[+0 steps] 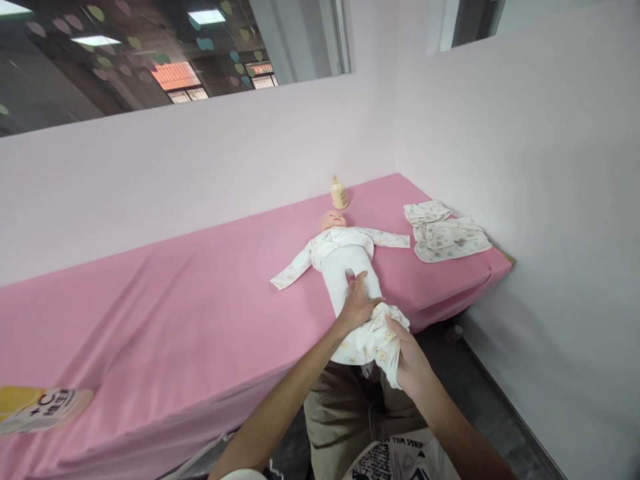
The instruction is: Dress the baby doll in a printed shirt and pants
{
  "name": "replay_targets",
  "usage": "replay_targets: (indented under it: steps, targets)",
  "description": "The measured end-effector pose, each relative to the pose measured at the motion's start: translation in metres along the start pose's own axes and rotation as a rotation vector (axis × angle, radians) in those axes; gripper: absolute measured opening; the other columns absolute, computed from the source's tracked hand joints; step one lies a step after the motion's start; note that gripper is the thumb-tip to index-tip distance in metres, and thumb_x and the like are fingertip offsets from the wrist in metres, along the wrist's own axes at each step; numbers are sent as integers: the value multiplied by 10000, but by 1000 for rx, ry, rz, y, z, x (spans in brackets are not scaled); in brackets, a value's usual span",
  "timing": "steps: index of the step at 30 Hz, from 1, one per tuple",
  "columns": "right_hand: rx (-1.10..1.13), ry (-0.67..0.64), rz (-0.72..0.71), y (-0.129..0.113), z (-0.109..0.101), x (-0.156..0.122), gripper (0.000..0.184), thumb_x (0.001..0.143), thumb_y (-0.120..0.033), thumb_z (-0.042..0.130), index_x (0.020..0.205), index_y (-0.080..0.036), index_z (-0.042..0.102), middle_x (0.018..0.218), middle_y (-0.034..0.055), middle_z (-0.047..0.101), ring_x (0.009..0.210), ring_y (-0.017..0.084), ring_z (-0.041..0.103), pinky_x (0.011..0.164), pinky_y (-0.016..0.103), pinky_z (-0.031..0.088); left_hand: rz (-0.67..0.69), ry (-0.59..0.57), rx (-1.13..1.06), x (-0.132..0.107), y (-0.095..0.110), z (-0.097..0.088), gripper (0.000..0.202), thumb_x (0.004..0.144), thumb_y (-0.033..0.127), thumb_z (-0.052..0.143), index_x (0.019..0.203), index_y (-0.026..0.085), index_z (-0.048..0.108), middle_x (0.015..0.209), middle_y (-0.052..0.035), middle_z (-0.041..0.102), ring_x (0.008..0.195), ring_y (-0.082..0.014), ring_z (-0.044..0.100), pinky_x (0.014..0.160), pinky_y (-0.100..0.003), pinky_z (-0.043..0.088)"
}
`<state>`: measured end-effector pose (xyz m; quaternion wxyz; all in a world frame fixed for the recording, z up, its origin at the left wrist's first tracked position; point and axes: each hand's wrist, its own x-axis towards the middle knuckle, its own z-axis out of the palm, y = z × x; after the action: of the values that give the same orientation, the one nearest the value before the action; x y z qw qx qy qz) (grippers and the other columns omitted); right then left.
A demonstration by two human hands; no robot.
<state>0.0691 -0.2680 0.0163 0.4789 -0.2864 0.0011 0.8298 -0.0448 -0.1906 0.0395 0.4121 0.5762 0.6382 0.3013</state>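
Observation:
A baby doll (345, 257) in a white printed top and plain white leggings lies on its back, arms spread, head away from me. Its legs reach toward the front edge of the bed. Printed white pants (387, 340) are bunched around the lower legs. My left hand (357, 307) is closed over one of the doll's legs, its thumb close to the bunched cloth. At the right side of the bundle, my right hand (413, 360) grips the pants with the thumb on top. The doll's feet are hidden by the cloth.
The doll lies on a pink-covered bed (200, 320) against white walls. A pale yellow bottle (339, 193) stands beyond its head. Folded printed clothes (447, 233) lie at the right. A yellow and white package (45, 407) sits at the left front edge.

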Motion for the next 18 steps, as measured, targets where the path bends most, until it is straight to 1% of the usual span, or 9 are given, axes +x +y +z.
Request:
replay_targets:
  steps: [3,5,6,7,9,11,13,15,18]
  targets:
    - [-27,3,-30,-2,5,5,383,745,-355,754,1093,-223,662,982,65,746,934,252,711,780,376,595,-84,-36,-91,-3,5,-4,646,816,403,648,1382,193,418,1095,-120,564,1001,-256,583,950,-413,441]
    - [-61,-20,-65,-5,8,7,379,755,-419,742,1080,-238,671,988,67,744,932,256,708,759,379,595,-138,-97,-164,-10,8,-8,541,886,442,542,1358,198,438,904,-67,582,824,-209,598,841,-384,487]
    - [-77,-28,-79,-7,9,8,384,758,-452,736,1072,-240,674,984,69,743,929,258,707,749,381,595,-142,-123,-180,-15,8,-10,513,900,455,517,1337,192,461,877,-63,588,810,-203,598,831,-376,489]
    - [-88,-33,-84,-8,10,8,390,761,-480,728,1062,-237,678,977,73,743,927,259,706,742,382,594,-120,-145,-183,-22,8,-12,493,901,463,518,1306,183,493,909,-76,604,854,-208,605,856,-370,484]
    - [-82,-33,-76,-10,11,7,400,773,-509,709,1047,-219,683,957,78,743,921,257,705,736,376,592,-21,-185,-159,-39,7,-14,476,880,474,557,1250,175,547,1088,-119,618,1032,-236,590,953,-362,447]
    - [-63,-47,-60,-11,12,6,407,797,-505,689,1068,-201,678,948,75,743,923,246,704,744,359,588,85,-205,-97,-58,5,-13,530,836,488,620,1271,192,550,1304,-135,548,1228,-278,499,1046,-369,384]
    - [-50,-70,-54,-10,12,5,420,809,-496,683,1098,-191,669,942,68,744,922,233,702,751,338,583,138,-177,22,-74,4,-10,609,805,481,656,1337,224,508,1421,-127,462,1327,-317,403,1083,-396,341]
    - [-43,-90,-60,-10,11,5,424,804,-485,695,1109,-193,660,949,58,743,923,221,701,754,321,578,134,-124,171,-83,4,-5,575,828,414,622,1362,249,485,1418,-118,457,1295,-334,429,1049,-421,356]
    - [-19,-90,-75,-9,9,7,409,790,-474,713,1085,-197,658,974,51,740,925,214,700,750,308,575,157,-100,342,-83,4,-1,407,862,255,495,1265,243,551,1234,-109,560,1081,-302,558,915,-396,412]
